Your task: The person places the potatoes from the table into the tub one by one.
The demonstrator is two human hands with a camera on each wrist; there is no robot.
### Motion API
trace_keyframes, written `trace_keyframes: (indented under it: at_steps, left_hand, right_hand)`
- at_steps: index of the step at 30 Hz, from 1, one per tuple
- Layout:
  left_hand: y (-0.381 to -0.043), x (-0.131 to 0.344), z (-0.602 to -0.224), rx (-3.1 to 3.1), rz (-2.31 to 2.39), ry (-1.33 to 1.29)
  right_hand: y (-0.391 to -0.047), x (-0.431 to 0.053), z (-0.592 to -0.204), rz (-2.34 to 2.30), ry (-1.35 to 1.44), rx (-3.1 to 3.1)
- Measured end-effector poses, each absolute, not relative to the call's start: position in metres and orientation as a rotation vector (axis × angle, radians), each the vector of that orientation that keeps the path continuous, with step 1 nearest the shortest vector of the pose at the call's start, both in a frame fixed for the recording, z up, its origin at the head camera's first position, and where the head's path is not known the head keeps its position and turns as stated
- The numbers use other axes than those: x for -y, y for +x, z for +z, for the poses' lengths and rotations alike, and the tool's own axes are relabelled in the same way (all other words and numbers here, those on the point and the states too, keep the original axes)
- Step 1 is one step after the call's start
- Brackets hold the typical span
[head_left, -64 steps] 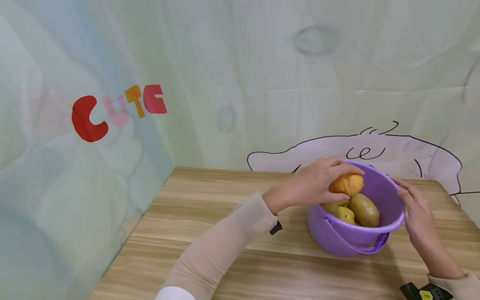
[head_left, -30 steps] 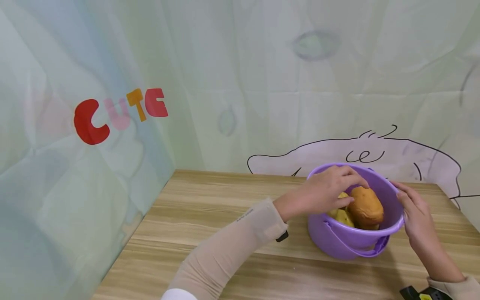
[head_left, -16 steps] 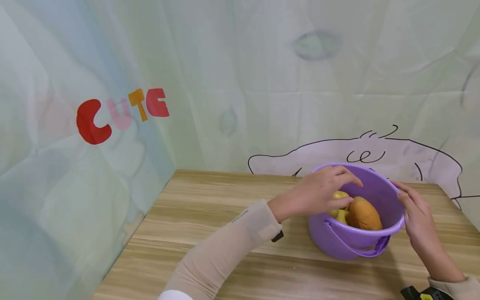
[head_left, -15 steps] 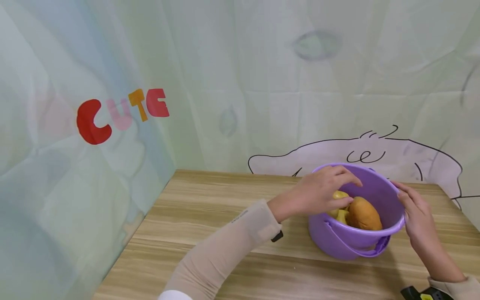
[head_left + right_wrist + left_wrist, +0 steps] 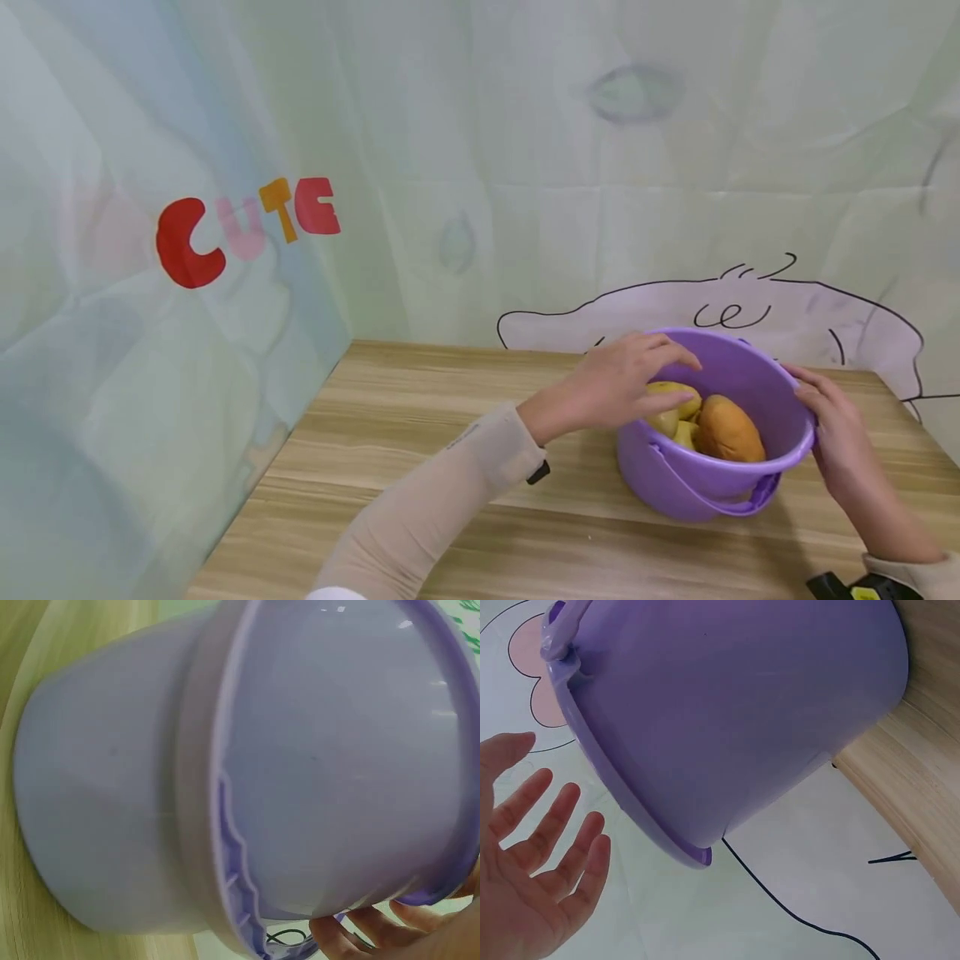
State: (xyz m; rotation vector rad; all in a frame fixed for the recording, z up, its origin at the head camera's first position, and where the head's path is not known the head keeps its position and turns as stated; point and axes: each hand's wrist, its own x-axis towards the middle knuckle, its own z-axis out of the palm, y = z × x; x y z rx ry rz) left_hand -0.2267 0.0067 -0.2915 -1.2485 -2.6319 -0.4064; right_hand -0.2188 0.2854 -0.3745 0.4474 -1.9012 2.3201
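Note:
A purple bucket (image 5: 697, 479) stands upright on the wooden table, its handle hanging down at the front. Inside lie an orange oblong fruit (image 5: 727, 429) on the right and several yellowish fruits (image 5: 682, 396) on the left. My left hand (image 5: 611, 383) hovers at the bucket's left rim, fingers loosely bent and spread, holding nothing; in the left wrist view the left hand (image 5: 536, 870) is apart from the bucket wall. My right hand (image 5: 840, 433) holds the bucket's right rim, and its fingers (image 5: 375, 926) show at the rim in the right wrist view. Fruits beneath the orange one are hidden.
The wooden table (image 5: 420, 433) stretches left of the bucket. A fabric backdrop (image 5: 450, 125) with printed letters (image 5: 187, 242) and a cartoon figure rises behind and along the left table edge.
My left hand lowered the orange fruit into the bucket, let it go and drew back leftward to the rim. The right hand stayed at the right rim.

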Motion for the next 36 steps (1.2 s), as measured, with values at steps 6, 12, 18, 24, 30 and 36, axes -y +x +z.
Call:
trace_keyframes:
  at_steps: [6,12,18,24,30,36]
  left_hand:
    - [-0.225,0.003,-0.294,2.524,-0.481,-1.204]
    - [-0.223,0.019,-0.299,2.436,-0.528,-1.137]
    - [-0.215,0.045,-0.305,2.405,-0.537,-1.045]
    - [-0.208,0.072,-0.312,2.407,-0.455,-0.964]
    - [-0.200,0.095,-0.321,2.449,-0.417,-0.876]
    - [-0.191,0.128,-0.333,2.556,-0.357,-0.768]
  right_hand:
    - [-0.218,-0.292,-0.374,2.589,0.582,1.712]
    - [-0.210,-0.296,-0.370,2.271,0.458,1.937]
    - [-0.202,-0.301,-0.370,1.689,0.403,2.233]
    - [-0.188,-0.312,-0.374,1.066,0.335,2.483]
    - [-0.170,-0.324,-0.374,0.922,0.337,2.620]
    - [-0.163,-0.325,-0.380,0.816,0.436,2.627]
